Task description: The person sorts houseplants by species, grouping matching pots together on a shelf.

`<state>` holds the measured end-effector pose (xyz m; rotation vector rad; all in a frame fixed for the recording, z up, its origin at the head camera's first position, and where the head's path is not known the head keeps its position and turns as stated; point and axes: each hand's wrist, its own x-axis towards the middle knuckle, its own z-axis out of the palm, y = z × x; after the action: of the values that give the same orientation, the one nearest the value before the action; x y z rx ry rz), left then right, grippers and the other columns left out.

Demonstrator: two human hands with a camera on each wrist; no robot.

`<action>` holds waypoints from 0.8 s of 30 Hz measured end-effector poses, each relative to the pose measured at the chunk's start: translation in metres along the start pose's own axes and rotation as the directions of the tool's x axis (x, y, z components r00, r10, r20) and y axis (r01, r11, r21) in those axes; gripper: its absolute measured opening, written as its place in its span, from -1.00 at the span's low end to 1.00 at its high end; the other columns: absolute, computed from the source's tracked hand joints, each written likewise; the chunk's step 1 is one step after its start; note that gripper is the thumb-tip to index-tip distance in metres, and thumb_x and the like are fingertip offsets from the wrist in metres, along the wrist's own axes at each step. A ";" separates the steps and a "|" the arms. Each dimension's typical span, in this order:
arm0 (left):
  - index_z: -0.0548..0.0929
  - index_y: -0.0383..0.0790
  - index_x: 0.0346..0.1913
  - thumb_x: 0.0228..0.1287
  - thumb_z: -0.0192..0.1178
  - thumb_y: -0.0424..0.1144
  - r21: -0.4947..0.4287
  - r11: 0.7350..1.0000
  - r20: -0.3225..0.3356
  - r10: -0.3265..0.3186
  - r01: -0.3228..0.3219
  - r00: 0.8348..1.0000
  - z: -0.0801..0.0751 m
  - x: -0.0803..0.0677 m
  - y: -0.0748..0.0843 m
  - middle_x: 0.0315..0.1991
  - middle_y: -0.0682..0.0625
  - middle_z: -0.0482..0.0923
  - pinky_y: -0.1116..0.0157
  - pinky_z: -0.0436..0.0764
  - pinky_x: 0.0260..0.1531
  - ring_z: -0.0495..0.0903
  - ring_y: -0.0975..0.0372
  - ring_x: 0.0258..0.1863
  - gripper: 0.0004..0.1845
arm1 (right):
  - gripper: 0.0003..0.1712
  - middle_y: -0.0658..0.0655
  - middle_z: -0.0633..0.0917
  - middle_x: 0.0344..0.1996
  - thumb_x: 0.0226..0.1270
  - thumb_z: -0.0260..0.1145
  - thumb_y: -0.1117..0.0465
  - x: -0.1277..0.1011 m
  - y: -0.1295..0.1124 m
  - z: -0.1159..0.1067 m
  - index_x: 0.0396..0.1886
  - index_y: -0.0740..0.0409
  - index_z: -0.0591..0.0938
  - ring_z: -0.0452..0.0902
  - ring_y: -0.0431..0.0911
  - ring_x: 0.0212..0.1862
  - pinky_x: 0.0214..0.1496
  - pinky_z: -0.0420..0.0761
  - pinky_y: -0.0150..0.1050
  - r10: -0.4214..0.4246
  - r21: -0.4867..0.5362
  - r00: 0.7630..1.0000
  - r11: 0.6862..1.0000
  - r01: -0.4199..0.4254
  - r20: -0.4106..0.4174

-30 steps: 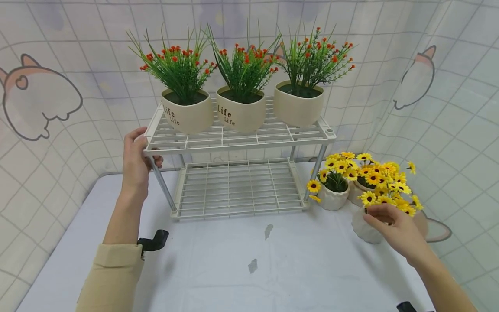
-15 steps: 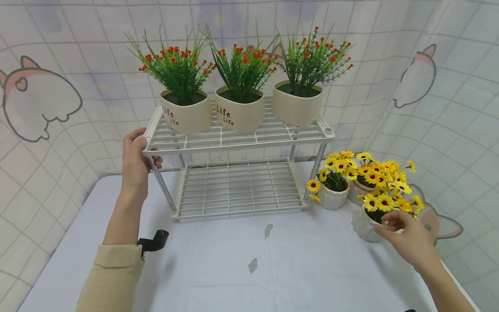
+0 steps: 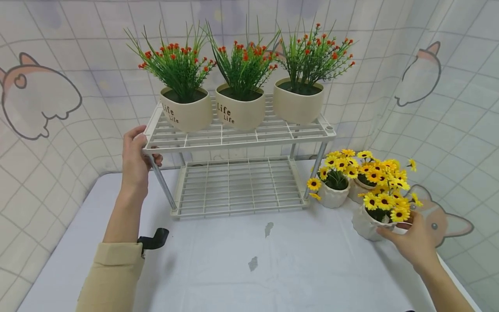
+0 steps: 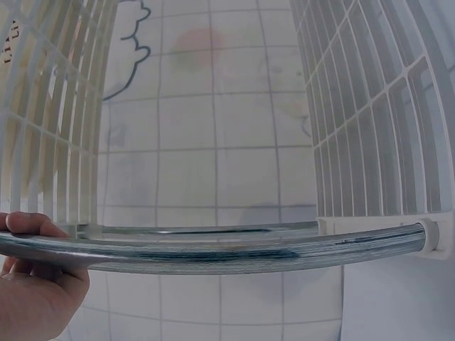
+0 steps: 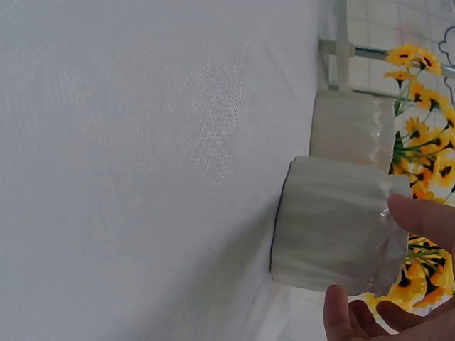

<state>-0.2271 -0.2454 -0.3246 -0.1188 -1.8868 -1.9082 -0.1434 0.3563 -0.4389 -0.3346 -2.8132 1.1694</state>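
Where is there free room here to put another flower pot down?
The lower shelf of the rack lies bare. So does the table in front of it, between the two arms. The top shelf is crowded with three red-flowered pots. To the right of the rack, three yellow-flowered pots cluster; the right hand grips the nearest.

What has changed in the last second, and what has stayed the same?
The right hand slid from the front of the nearest yellow-flower pot round to its right rim and now holds it. The left hand keeps its grip on the rack; the pots have not moved.
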 end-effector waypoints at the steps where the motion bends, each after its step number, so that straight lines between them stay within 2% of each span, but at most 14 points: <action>1: 0.28 -0.05 0.40 0.57 -0.19 -0.05 0.002 1.000 0.001 0.000 0.000 1.000 0.000 0.000 0.000 -0.31 -0.03 0.48 0.36 0.47 -0.44 0.37 0.21 -0.52 -0.56 | 0.18 0.69 0.20 0.27 0.35 0.47 0.05 0.001 0.001 0.001 0.48 0.64 -0.10 0.26 0.52 0.22 0.00 0.53 0.25 0.013 0.015 1.000 1.000 -0.013 0.012; 3: 0.28 -0.04 0.40 0.57 -0.19 -0.05 0.003 1.000 0.004 0.000 0.000 1.000 0.000 0.000 -0.001 -0.30 -0.03 0.48 0.36 0.48 -0.44 0.38 0.21 -0.52 -0.56 | 0.22 0.69 0.16 0.32 0.35 0.47 0.03 0.002 0.002 0.003 0.52 0.60 -0.15 0.20 0.53 0.26 0.11 0.44 0.36 0.030 0.049 0.999 0.998 -0.032 0.031; 6: 0.28 -0.04 0.40 0.57 -0.18 -0.05 0.002 1.000 0.005 0.000 0.000 1.000 0.000 0.000 -0.001 -0.31 -0.03 0.48 0.36 0.48 -0.44 0.38 0.20 -0.52 -0.56 | 0.24 0.65 0.13 0.40 0.32 0.50 0.06 0.006 0.004 0.007 0.57 0.49 -0.16 0.14 0.53 0.34 0.24 0.27 0.46 0.009 0.112 0.999 0.994 -0.014 0.039; 12: 0.28 -0.05 0.40 0.57 -0.18 -0.05 -0.007 1.000 -0.001 -0.001 0.001 1.000 -0.001 0.000 0.000 -0.32 -0.02 0.48 0.37 0.48 -0.46 0.38 0.21 -0.52 -0.56 | 0.34 0.50 -0.03 0.56 0.24 0.57 0.12 0.011 0.003 0.016 0.66 0.23 -0.22 -0.14 0.50 0.52 0.44 -0.09 0.44 0.013 0.242 0.999 0.970 -0.022 0.041; 21: 0.27 -0.05 0.40 0.57 -0.17 -0.05 -0.004 1.000 0.003 0.004 -0.004 1.000 0.000 0.001 0.000 -0.33 -0.02 0.48 0.38 0.48 -0.46 0.38 0.21 -0.53 -0.55 | 0.27 0.29 -0.06 0.63 0.29 0.55 0.12 0.014 0.008 0.024 0.69 -0.15 -0.17 -0.21 0.31 0.59 0.52 -0.16 0.30 -0.014 0.406 0.997 0.914 -0.020 0.079; 24: 0.27 -0.06 0.40 0.56 -0.17 -0.06 -0.011 1.000 0.003 0.002 -0.002 1.000 0.000 0.001 0.000 -0.34 -0.02 0.47 0.37 0.47 -0.46 0.37 0.21 -0.53 -0.55 | 0.26 0.26 -0.07 0.63 0.30 0.54 0.13 0.016 0.010 0.026 0.69 -0.15 -0.16 -0.21 0.29 0.60 0.53 -0.17 0.26 0.001 0.425 0.997 0.905 -0.033 0.074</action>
<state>-0.2280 -0.2456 -0.3245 -0.1264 -1.8775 -1.9185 -0.1608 0.3493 -0.4646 -0.2857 -2.5103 1.7818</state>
